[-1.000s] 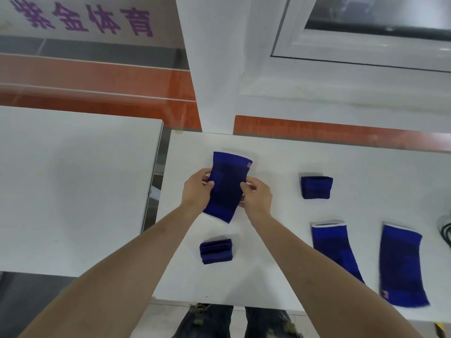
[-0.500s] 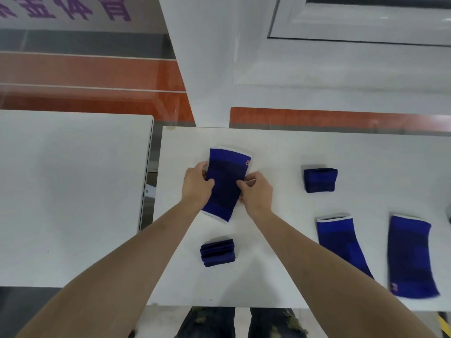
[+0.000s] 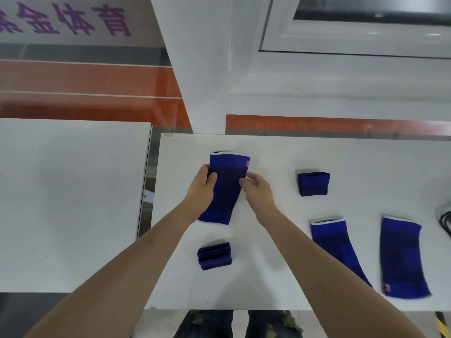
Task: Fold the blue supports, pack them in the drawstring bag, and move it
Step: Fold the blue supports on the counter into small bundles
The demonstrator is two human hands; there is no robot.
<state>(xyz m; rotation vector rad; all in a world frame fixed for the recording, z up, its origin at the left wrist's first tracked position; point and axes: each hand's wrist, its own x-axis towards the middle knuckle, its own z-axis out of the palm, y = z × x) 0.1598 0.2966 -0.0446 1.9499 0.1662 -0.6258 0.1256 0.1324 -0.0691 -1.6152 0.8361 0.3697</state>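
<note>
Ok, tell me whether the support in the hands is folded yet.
Not folded: the support lies full length, gripped at mid-length by left hand and right hand.

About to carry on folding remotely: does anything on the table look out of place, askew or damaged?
Nothing looks damaged or spilled. Both hands, left hand and right hand, grip the unfolded support. Two folded bundles and two flat supports lie apart. No drawstring bag is in view.

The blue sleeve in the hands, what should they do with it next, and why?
Probably fold its far end toward the near end. Both hands pinch the sleeve at its sides, still unfolded, while two folded ones already lie on the table.
</note>
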